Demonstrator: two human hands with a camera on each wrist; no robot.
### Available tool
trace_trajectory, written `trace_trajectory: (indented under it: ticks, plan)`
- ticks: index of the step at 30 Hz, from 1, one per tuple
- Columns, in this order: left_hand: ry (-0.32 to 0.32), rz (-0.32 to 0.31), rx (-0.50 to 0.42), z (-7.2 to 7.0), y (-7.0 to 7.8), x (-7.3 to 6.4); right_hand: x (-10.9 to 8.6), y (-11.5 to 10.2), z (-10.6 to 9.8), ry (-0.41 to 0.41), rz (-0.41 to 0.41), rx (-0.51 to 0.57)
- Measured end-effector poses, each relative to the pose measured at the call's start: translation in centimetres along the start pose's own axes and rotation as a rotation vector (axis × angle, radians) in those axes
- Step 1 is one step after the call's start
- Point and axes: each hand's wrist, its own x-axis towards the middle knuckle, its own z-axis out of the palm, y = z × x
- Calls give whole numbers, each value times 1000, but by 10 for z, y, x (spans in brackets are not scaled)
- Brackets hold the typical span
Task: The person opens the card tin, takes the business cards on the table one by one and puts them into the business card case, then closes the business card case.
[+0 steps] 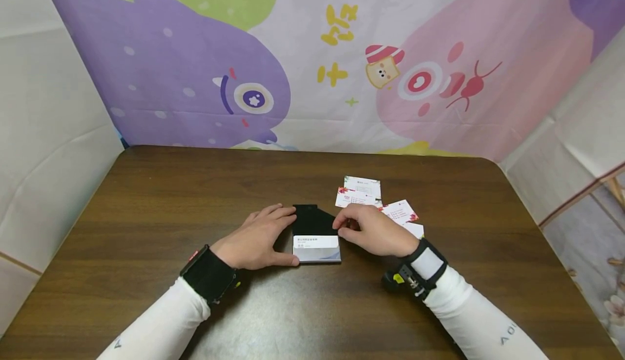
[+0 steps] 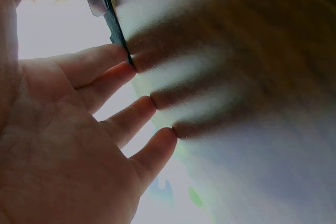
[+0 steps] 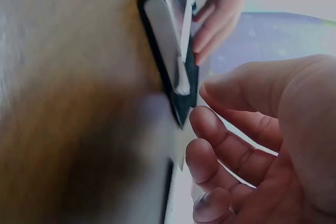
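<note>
An opened black business card holder lies on the table, with a stack of white cards in its silver lower part. My left hand is at its left side, thumb by the lower left corner and fingers stretched toward the upper left edge. In the left wrist view, those fingers are straight and spread, their tips against the tabletop and the holder's edge. Close to the holder's right edge is my right hand. The right wrist view shows its fingers loosely bent, with nothing between thumb and fingertips.
Several printed cards lie behind and beside my right hand, some overlapping and partly covered by it. The brown wooden table meets a cartoon-printed cloth at the back. White cloth panels stand at both sides.
</note>
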Motion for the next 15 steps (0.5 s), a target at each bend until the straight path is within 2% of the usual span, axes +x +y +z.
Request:
trace_trajectory:
  ticks: [15]
  plan:
    - [-3, 8, 0, 1, -1, 0, -21, 12, -33, 87, 74, -27]
